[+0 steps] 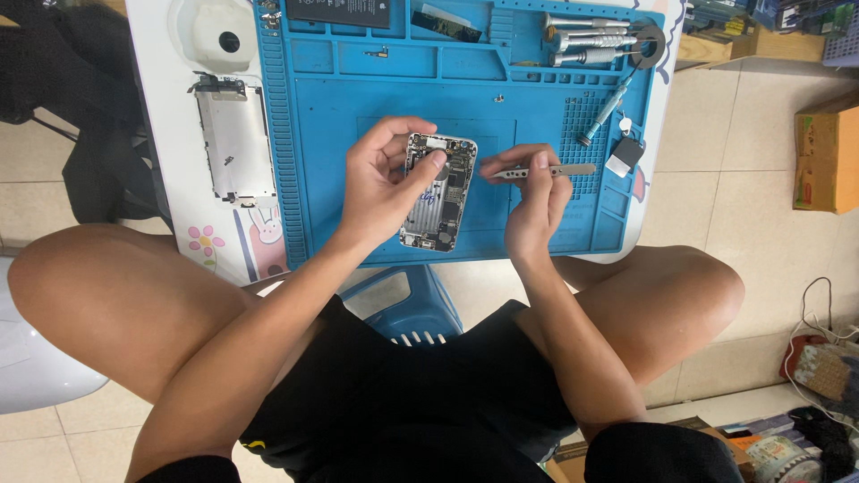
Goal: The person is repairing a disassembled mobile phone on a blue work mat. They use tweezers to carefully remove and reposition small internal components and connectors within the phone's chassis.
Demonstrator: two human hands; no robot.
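Left grip (380,179) wraps the opened phone body (438,192), thumb on its upper edge, tilted just above the blue work mat (537,89). Right grip (534,192) pinches metal tweezers (546,170) beside it, tips toward the phone. Farther left, a detached screen panel (234,140) lies on the white tabletop (161,89). Screwdrivers (586,40) rest at the mat's far edge. Cardboard box (825,152) sits right on the tiled floor (743,161).

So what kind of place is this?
Probably a small phone repair bench. A blue repair mat covers the table, the left hand steadies an opened phone, the right hand holds tweezers, and screwdrivers lie above.
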